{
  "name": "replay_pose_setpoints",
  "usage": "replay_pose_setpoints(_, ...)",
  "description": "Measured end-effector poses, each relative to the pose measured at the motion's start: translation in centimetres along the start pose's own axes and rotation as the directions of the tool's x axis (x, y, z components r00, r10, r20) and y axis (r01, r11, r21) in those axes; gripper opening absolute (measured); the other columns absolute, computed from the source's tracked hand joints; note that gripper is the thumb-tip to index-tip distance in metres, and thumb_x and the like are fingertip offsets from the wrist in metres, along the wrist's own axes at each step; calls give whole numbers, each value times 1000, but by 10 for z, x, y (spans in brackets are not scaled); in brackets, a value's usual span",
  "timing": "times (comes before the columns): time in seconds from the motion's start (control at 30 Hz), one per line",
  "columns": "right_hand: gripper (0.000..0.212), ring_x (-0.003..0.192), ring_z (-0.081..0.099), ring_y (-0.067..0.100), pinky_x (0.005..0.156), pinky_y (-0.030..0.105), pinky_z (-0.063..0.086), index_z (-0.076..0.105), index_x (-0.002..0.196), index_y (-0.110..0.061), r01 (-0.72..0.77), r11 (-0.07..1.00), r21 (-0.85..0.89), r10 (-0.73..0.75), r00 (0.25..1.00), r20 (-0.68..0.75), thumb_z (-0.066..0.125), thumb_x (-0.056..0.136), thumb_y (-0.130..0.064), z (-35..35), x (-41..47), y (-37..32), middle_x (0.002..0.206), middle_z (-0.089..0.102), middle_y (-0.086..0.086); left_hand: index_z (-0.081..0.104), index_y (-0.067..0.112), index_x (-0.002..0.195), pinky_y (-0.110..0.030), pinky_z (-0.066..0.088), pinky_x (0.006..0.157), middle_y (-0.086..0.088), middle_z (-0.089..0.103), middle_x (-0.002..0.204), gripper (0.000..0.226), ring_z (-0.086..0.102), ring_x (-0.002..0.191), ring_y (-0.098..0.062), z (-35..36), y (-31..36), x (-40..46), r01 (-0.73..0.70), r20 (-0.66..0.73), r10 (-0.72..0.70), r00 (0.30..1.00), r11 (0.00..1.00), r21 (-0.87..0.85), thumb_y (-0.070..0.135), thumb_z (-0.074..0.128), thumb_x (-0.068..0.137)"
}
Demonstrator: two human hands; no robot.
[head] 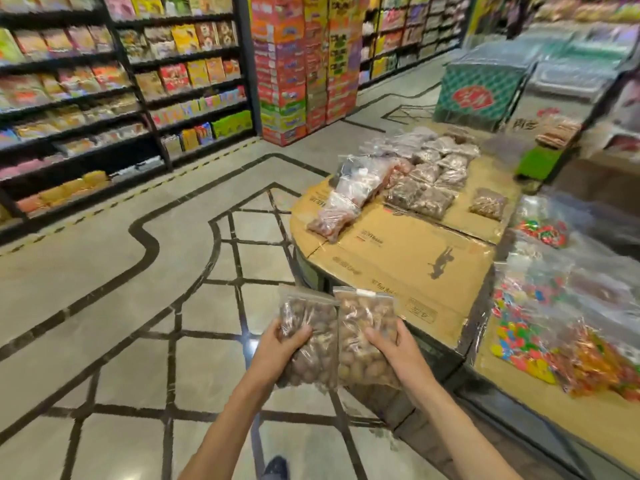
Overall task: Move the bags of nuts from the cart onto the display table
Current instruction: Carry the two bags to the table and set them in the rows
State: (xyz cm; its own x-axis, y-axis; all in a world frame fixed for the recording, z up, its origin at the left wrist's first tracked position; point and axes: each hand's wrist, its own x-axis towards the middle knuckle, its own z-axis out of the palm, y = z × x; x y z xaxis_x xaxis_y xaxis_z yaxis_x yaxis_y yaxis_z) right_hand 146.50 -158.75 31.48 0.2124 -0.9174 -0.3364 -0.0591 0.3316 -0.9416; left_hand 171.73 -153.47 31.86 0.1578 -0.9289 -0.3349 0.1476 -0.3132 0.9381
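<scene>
Fingers [301, 332] of the left hand [277, 351] curl round the darker bag [311, 341], thumb across its front, while the right hand [398, 344] grips the paler bag [363, 341] the same way from the other side. Both clear bags of nuts are held upright, side by side and touching, out over the floor [121, 306] just short of the near edge of the tabletop [415, 258]. A shoe [275, 467] shows at the bottom edge, so the person is standing close to the display.

Flattened cardboard covers the tabletop, and its near part lies bare, right in front of the 2 bags. Farther along it, a group of filled bags [429, 174] lies flat in rough rows, with 1 stray bag [488, 202] set apart to the right and a big loose sack [349, 199] to the left. To the right of the tabletop are packs of coloured sweets [519, 341]. Shelves [104, 98] of snack packets and a stack of cartons [304, 64] stand well beyond.

By my reading, the job is partly done: a good many bags, probably nuts though the blur makes that unsure, already lie on the display, and these 2 are on the way over, not yet set down. No cart is in view, so how many remain to be fetched cannot be told.
</scene>
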Motion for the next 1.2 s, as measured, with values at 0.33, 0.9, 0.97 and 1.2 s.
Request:
replay_pose_setpoints(0.33,117,156,31,22,124,48,32,13,169,-26,-28,998,49,41,955,-294,77,80,-68,25,101,-41,172,25,-5,61,22,137,-39,63,92,-1,79,119,46,76,110,-21,-11,67,166,-46,272,30,962,997,54,23,78,95)
replay_pose_setpoints(0.9,118,143,51,25,114,63,44,27,162,-43,55,996,70,-17,888,-460,77,64,-85,-52,316,-95,164,42,-8,58,28,140,-53,60,98,-3,76,127,59,75,114,-25,81,111,448,-23,435,-54,899,986,168,39,83,89)
replay_pose_setpoints(0.97,121,147,47,26,118,62,41,23,164,-41,57,994,94,-4,873,-488,77,65,-86,-67,330,-96,168,37,-6,61,28,134,-56,61,95,-5,79,119,44,77,108,-28,100,116,471,-7,455,-81,887,982,189,30,79,94)
replay_pose_setpoints(1.2,112,153,38,24,124,56,34,19,167,-35,64,986,157,37,821,-570,80,79,-66,-119,369,-100,170,32,-4,53,22,144,-61,61,86,-10,82,100,56,76,96,-46,169,124,544,-36,502,-112,857,961,276,36,76,95)
